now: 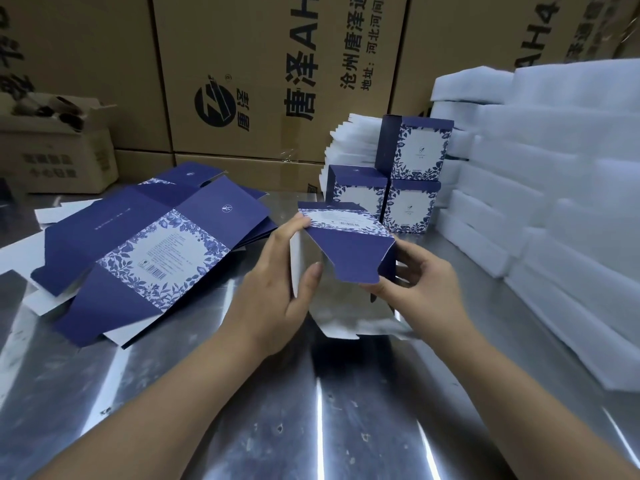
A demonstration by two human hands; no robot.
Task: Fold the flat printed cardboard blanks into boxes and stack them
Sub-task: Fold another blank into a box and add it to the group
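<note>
Cartons of brown board with black print form a wall along the far side. Below them a shiny metal table fills the near ground. Stacked white foam sheets rise along the right edge, with a smaller pile of them behind the finished work.

On the left of the table lies a loose, fanned pile of flat blanks, dark blue with a white floral panel and a barcode, printed side up. At far centre stand three folded boxes: two side by side on the table and a third on top of the right one.

Near centre, just in front of them, the half-folded box is held just above the table, its blue flap hanging toward the viewer and its white inner side showing at the left. The left hand grips its left wall, thumb on the near edge and fingers over the top. The right hand pinches the flap's lower right corner.
</note>
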